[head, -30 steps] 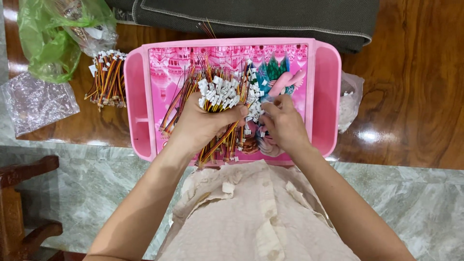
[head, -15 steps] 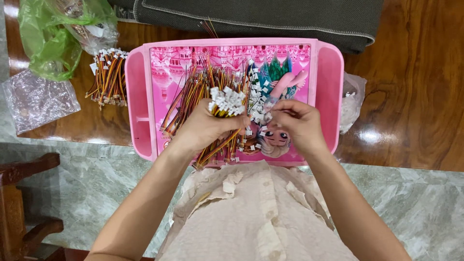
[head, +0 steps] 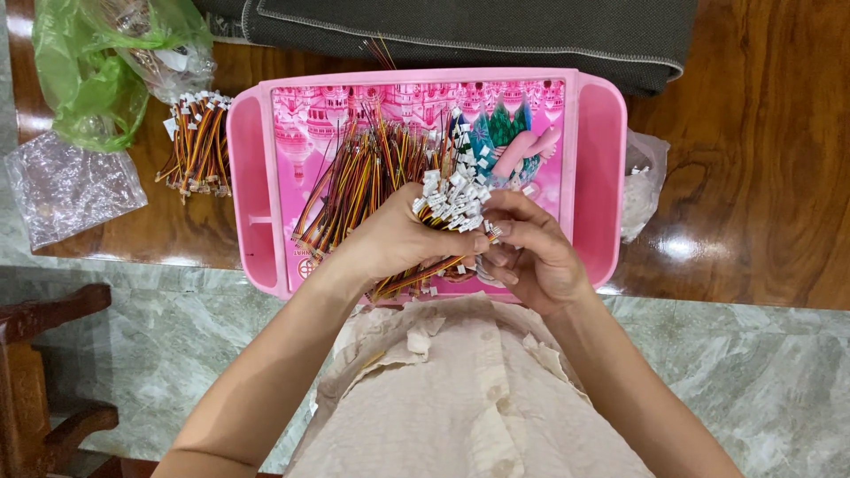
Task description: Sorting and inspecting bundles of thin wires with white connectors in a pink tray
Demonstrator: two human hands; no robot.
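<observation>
My left hand (head: 390, 243) grips a thick bundle of thin coloured wires with small white connectors (head: 447, 202) at their ends, held over a pink plastic tray (head: 598, 150). My right hand (head: 527, 248) pinches at the connector ends of that bundle, fingertips touching the left hand's. More loose wires of the same kind (head: 354, 173) fan out on the tray behind the hands. A few loose white connectors (head: 482, 159) lie on the tray's picture.
A second wire bundle (head: 195, 142) lies on the wooden table (head: 761, 159) left of the tray, beside a green plastic bag (head: 88, 71) and a clear bag (head: 71, 186). Another clear bag (head: 642, 181) sits right of the tray. Grey folded fabric (head: 460, 31) lies behind.
Both hands have drawn a little nearer to me with the bundle. My right hand moved from among the loose connectors on the tray to the bundle's connector ends.
</observation>
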